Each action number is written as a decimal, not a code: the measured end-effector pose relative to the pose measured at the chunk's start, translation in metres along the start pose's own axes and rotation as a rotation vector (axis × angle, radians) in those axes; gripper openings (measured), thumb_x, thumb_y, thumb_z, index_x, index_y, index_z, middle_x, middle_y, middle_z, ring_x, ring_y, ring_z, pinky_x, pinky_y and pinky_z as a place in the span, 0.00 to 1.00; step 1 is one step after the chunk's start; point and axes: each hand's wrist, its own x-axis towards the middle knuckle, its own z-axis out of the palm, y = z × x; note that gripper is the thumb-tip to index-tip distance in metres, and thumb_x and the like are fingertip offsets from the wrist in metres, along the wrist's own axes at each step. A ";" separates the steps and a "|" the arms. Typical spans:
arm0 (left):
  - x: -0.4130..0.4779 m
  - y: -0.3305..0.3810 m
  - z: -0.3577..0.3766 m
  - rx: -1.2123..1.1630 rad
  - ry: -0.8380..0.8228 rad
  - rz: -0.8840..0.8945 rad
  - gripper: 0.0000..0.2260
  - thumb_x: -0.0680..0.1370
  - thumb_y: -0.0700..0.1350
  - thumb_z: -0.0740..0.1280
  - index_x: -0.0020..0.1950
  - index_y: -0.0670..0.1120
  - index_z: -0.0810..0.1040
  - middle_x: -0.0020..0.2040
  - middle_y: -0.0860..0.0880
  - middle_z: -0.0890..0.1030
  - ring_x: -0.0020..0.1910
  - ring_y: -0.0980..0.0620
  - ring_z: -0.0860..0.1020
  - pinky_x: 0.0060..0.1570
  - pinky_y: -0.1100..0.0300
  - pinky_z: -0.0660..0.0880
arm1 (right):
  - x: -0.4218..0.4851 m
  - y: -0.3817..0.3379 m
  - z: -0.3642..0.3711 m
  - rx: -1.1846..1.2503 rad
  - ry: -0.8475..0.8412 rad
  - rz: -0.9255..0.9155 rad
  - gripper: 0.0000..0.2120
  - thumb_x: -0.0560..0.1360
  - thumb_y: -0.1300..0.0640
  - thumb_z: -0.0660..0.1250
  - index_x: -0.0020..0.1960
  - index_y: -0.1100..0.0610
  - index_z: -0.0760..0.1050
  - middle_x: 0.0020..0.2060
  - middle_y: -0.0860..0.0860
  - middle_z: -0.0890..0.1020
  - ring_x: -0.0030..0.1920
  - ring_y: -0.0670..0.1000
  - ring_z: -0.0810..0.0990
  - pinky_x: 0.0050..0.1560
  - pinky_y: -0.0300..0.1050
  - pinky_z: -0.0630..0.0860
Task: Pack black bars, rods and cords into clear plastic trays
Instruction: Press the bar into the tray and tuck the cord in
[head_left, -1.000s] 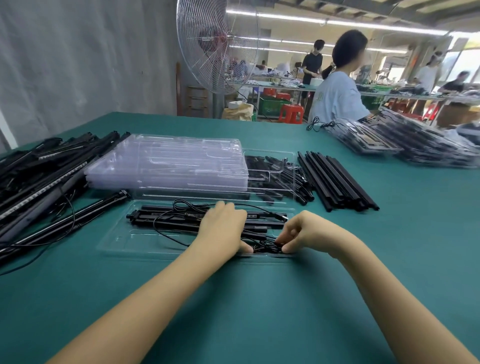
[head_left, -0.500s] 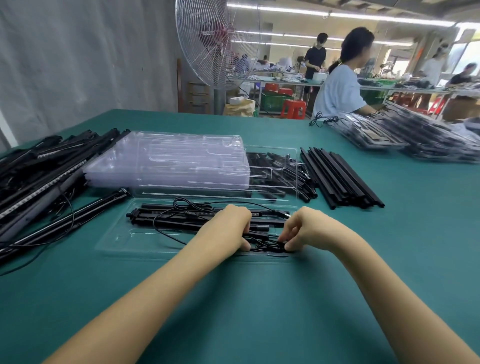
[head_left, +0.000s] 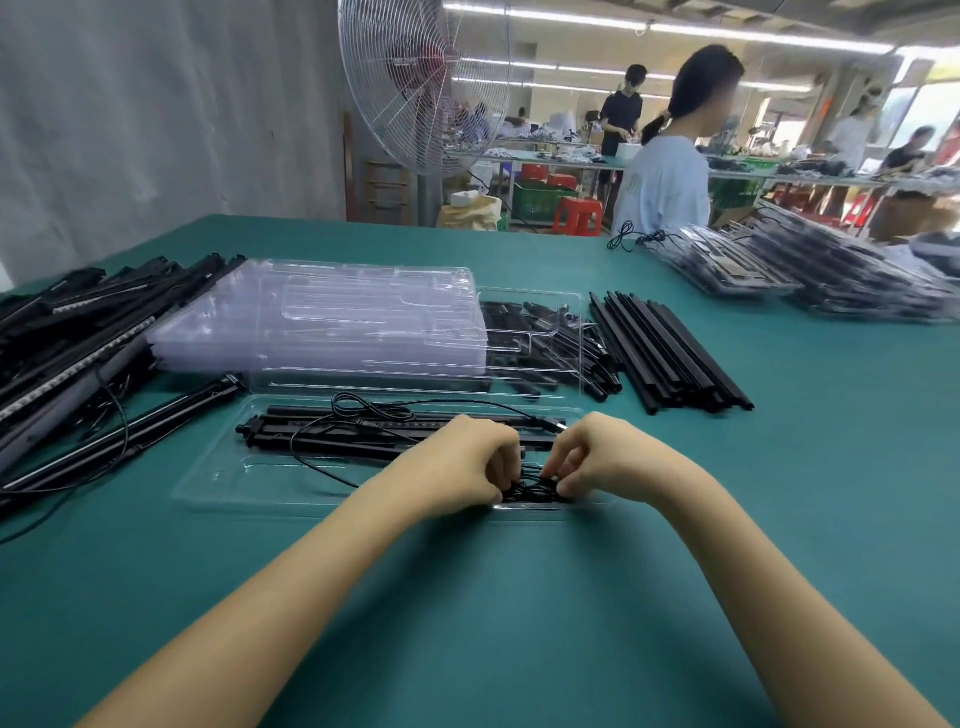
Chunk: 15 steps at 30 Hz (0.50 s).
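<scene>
A clear plastic tray (head_left: 223, 480) lies on the green table in front of me. Black bars (head_left: 332, 434) lie along its far half, with a thin black cord (head_left: 374, 408) looped over them. At the tray's near right corner sits a bunched black cord (head_left: 535, 488). My left hand (head_left: 462, 467) and my right hand (head_left: 602, 457) meet over this bunch, fingers curled, both pinching it. The fingertips hide part of the bunch.
A stack of empty clear trays (head_left: 322, 322) stands behind the tray. Black rods (head_left: 670, 353) lie to the right, short black parts (head_left: 545, 343) beside them, long black bars (head_left: 78, 332) at the left. Packed trays (head_left: 810, 275) pile at far right. A fan (head_left: 421, 88) and people stand beyond.
Both hands have drawn closer together over the bunched cord at the tray's near right corner. The tray and bars have not moved.
</scene>
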 end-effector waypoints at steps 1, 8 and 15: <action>-0.002 -0.003 -0.001 -0.071 0.001 -0.003 0.11 0.68 0.33 0.71 0.43 0.47 0.77 0.38 0.53 0.82 0.35 0.63 0.78 0.40 0.70 0.74 | -0.001 0.000 -0.001 0.004 -0.002 0.000 0.08 0.70 0.65 0.71 0.44 0.53 0.81 0.32 0.45 0.77 0.31 0.42 0.75 0.30 0.29 0.68; -0.017 -0.012 -0.023 -0.065 0.138 -0.064 0.10 0.74 0.38 0.68 0.40 0.54 0.79 0.37 0.59 0.81 0.35 0.69 0.77 0.39 0.76 0.71 | -0.002 -0.002 0.002 -0.080 0.024 -0.017 0.08 0.70 0.64 0.70 0.43 0.53 0.81 0.36 0.47 0.79 0.35 0.44 0.76 0.37 0.34 0.73; -0.026 -0.014 -0.014 0.231 0.085 -0.187 0.12 0.76 0.38 0.61 0.52 0.48 0.83 0.51 0.51 0.82 0.52 0.52 0.78 0.55 0.60 0.73 | -0.001 -0.001 0.004 -0.076 0.020 -0.008 0.10 0.70 0.64 0.70 0.38 0.49 0.79 0.34 0.45 0.78 0.35 0.44 0.77 0.38 0.37 0.76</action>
